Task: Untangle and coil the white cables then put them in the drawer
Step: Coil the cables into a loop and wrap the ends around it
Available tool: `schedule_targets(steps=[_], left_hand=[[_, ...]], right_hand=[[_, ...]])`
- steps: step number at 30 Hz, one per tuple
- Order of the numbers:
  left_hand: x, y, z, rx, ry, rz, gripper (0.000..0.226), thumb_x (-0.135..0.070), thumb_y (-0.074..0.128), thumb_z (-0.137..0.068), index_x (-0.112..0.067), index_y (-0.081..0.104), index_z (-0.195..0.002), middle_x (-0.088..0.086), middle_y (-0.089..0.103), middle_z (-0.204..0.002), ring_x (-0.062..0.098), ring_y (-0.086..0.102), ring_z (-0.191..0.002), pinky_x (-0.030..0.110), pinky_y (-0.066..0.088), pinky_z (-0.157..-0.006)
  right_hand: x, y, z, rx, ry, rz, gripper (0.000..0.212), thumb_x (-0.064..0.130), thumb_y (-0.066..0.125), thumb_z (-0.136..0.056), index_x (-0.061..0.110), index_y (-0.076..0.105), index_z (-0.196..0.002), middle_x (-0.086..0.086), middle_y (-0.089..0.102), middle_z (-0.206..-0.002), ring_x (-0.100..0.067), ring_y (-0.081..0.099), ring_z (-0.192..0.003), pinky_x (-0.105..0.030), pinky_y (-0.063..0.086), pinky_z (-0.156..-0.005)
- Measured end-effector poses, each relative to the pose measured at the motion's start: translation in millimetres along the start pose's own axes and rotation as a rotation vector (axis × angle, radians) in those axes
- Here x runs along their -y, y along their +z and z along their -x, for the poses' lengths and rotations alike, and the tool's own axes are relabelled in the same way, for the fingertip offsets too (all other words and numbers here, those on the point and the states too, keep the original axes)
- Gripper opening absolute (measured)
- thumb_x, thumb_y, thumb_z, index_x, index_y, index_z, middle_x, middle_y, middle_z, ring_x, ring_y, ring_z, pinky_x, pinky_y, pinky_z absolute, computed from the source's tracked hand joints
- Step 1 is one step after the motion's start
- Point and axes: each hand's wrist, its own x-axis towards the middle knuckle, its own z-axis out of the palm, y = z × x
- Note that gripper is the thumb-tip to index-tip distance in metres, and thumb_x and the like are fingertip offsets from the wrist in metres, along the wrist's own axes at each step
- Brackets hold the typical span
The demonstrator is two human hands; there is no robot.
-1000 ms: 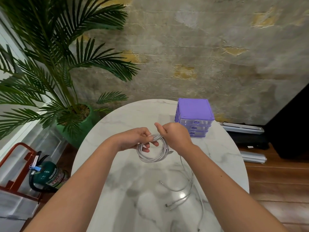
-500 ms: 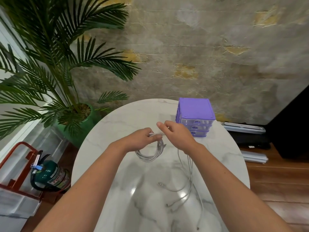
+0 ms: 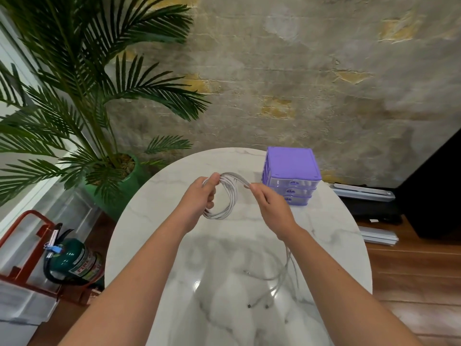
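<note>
A white cable coil (image 3: 228, 203) hangs upright above the middle of the marble table (image 3: 154, 236). My left hand (image 3: 199, 199) grips the coil at its top left. My right hand (image 3: 270, 208) pinches the cable's free end just right of the coil's top. More loose white cables (image 3: 284, 275) lie tangled on the table under my right forearm, their plugs pointing toward me. The purple drawer unit (image 3: 291, 176) stands at the table's back right, all three drawers shut, a little right of my right hand.
A potted palm (image 3: 114, 176) in a green pot stands off the table's back left. A green fire extinguisher (image 3: 72, 260) in a red stand sits on the floor at left. Grey bars (image 3: 364, 193) and a black object lie on the wooden floor at right.
Both hands have risen and moved away from me with the coil. My right hand has drawn the cable's end out to the right, off the coil's top.
</note>
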Motion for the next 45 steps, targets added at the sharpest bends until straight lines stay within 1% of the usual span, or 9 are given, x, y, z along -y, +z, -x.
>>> schedule_targets(steps=[4,8,12,16,23,29,36,42,45], left_hand=[[2.5,5.1,0.4,-0.051,0.015,0.090,0.034,-0.044,0.049,-0.099,-0.011,0.054,-0.101,-0.004,0.036,-0.070,0.010,0.030,-0.055,0.024,0.030,-0.055],[6.5,14.5,1.7,-0.089,-0.019,0.251,0.036,-0.046,0.045,-0.100,-0.011,0.050,-0.105,-0.003,0.041,-0.072,0.009,0.033,-0.055,0.025,0.033,-0.055],[6.8,17.0,4.3,-0.038,-0.083,0.441,0.033,-0.045,0.042,-0.101,-0.014,0.048,-0.109,-0.001,0.063,-0.083,0.011,0.047,-0.062,0.026,0.041,-0.059],[0.2,1.6,7.4,0.122,-0.240,0.555,0.035,-0.042,0.053,-0.097,-0.010,0.061,-0.109,0.007,0.069,-0.093,0.019,0.063,-0.078,0.033,0.050,-0.074],[-4.5,-16.5,4.4,0.355,-0.502,0.436,0.077,-0.072,0.031,-0.092,-0.006,0.070,-0.101,0.017,0.071,-0.110,0.024,0.065,-0.062,0.044,0.048,-0.092],[-4.6,-17.3,1.8,0.428,-0.609,0.419,0.043,-0.049,0.056,-0.092,-0.011,0.067,-0.106,0.016,0.072,-0.103,0.023,0.070,-0.065,0.035,0.061,-0.068],[-6.9,-16.7,-4.7,0.427,-0.549,0.517,0.032,-0.019,0.034,-0.095,-0.007,0.061,-0.110,0.010,0.056,-0.070,0.016,0.054,-0.051,0.047,0.056,-0.090],[-6.6,-11.4,-3.1,0.348,-0.527,0.494,0.047,-0.059,0.051,-0.092,-0.013,0.057,-0.087,-0.001,0.040,-0.060,0.006,0.032,-0.039,0.023,0.052,-0.058],[-4.8,-12.8,-0.5,0.365,-0.509,0.522,0.056,-0.066,0.059,-0.083,-0.012,0.056,-0.098,-0.003,0.037,-0.062,0.003,0.028,-0.039,0.015,0.041,-0.045]], right_hand=[[0.8,17.4,3.9,-0.038,0.026,-0.312,0.034,0.031,0.039,-0.105,0.024,0.059,-0.131,0.017,0.054,-0.084,0.005,0.049,-0.077,-0.014,0.039,-0.080],[12.2,30.6,5.2,-0.182,0.030,-0.393,0.022,0.022,0.046,-0.102,0.028,0.061,-0.116,-0.001,0.059,-0.079,0.006,0.048,-0.062,-0.010,0.038,-0.063],[28.2,32.4,12.4,-0.034,-0.034,-0.473,0.025,0.039,0.047,-0.101,0.027,0.066,-0.111,0.015,0.065,-0.090,0.007,0.056,-0.074,-0.014,0.044,-0.075],[21.6,36.9,9.1,0.034,-0.087,-0.255,0.035,0.047,0.058,-0.086,0.036,0.062,-0.119,0.003,0.067,-0.113,-0.015,0.061,-0.106,-0.041,0.049,-0.097],[25.9,27.4,14.9,0.016,-0.081,-0.326,0.036,0.013,0.055,-0.089,0.029,0.062,-0.120,0.006,0.066,-0.116,-0.009,0.060,-0.108,-0.027,0.047,-0.095],[25.4,18.4,12.9,0.080,-0.082,-0.430,0.037,-0.001,0.059,-0.087,0.022,0.064,-0.116,0.005,0.070,-0.101,-0.003,0.063,-0.088,-0.014,0.049,-0.080],[18.4,10.1,0.9,0.196,-0.007,-0.397,0.031,0.004,0.067,-0.086,0.014,0.062,-0.116,-0.005,0.063,-0.096,-0.011,0.056,-0.084,-0.013,0.044,-0.070],[19.2,5.7,-2.2,0.242,0.124,-0.554,0.023,0.017,0.059,-0.095,0.008,0.069,-0.114,0.016,0.061,-0.068,0.006,0.050,-0.054,-0.006,0.035,-0.052],[15.1,5.8,-7.4,0.161,0.053,-0.430,0.025,0.018,0.057,-0.097,0.008,0.070,-0.116,0.009,0.058,-0.071,0.006,0.048,-0.051,-0.007,0.035,-0.055]])
